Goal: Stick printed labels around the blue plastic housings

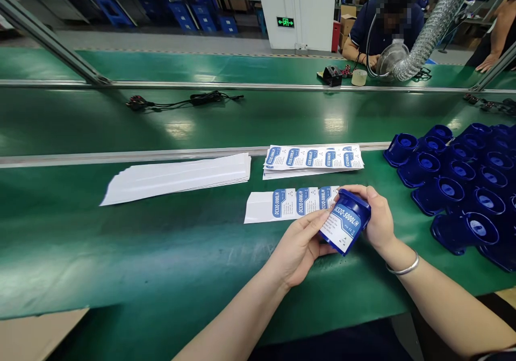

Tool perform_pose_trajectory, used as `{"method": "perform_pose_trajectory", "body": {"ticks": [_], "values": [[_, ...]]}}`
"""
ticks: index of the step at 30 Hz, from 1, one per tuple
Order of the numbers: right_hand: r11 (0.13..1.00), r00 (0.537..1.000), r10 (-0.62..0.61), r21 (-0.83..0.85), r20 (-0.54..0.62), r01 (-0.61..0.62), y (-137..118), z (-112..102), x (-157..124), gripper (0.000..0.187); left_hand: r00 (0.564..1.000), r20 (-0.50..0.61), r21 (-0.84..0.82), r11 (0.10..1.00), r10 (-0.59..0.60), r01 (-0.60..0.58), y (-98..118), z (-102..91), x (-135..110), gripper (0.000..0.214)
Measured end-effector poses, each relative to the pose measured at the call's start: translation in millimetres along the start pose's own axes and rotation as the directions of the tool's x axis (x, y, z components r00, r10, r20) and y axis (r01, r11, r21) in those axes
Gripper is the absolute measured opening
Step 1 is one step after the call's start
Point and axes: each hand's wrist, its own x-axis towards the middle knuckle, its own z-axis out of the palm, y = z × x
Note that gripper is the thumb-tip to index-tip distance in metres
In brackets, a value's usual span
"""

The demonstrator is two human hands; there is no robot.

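- Green bench (161, 269) under the label strip (290, 204).
- Labelled blue housing (345, 222) at the strip's right end, printed face up, long axis slanting far-right to near-left.
- Left hand (304, 242), right hand (378, 216) clamped on it.

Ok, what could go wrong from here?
The left grip sits at the edge of the label on the held blue part, so it might lift or smudge it. A label strip lies close to that grip and could get dragged. The right grip is near the other blue parts; a wide move might knock one.
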Motion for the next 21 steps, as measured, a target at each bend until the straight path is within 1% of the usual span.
{"method": "perform_pose_trajectory", "body": {"ticks": [4,7,11,14,17,19,20,21], "values": [[0.998,0.999,-0.037,-0.050,-0.011,0.036,-4,1,-3,0.052,0.999,0.017,0.058,0.998,0.039,-0.040,2,0.6,-5,0.034],[0.995,0.998,-0.068,-0.072,-0.018,0.067,-6,2,-3,0.049,0.997,0.027,0.160,0.984,0.079,-0.082,3,1.2,-9,0.040],[0.989,0.994,-0.107,-0.103,-0.019,0.105,-5,2,-3,0.043,0.976,0.034,0.316,0.924,0.214,-0.214,-6,2.5,-10,0.053],[0.980,0.992,-0.123,-0.163,-0.028,0.117,-4,3,-4,0.040,0.952,0.026,0.502,0.820,0.305,-0.276,-15,2.4,-7,0.067],[0.978,0.991,-0.131,-0.170,-0.036,0.123,-4,2,-4,0.040,0.911,0.043,0.681,0.655,0.411,-0.328,-19,2.2,-6,0.072],[0.981,0.991,-0.130,-0.147,-0.039,0.123,-3,1,-3,0.040,0.886,0.066,0.757,0.555,0.460,-0.344,-17,2.3,-7,0.072],[0.983,0.991,-0.128,-0.138,-0.040,0.121,-3,0,-3,0.041,0.880,0.076,0.774,0.529,0.468,-0.348,-16,2.2,-7,0.074],[0.984,0.992,-0.123,-0.134,-0.040,0.116,-2,0,-2,0.041,0.883,0.089,0.767,0.534,0.460,-0.356,-14,2.0,-6,0.078]]}}
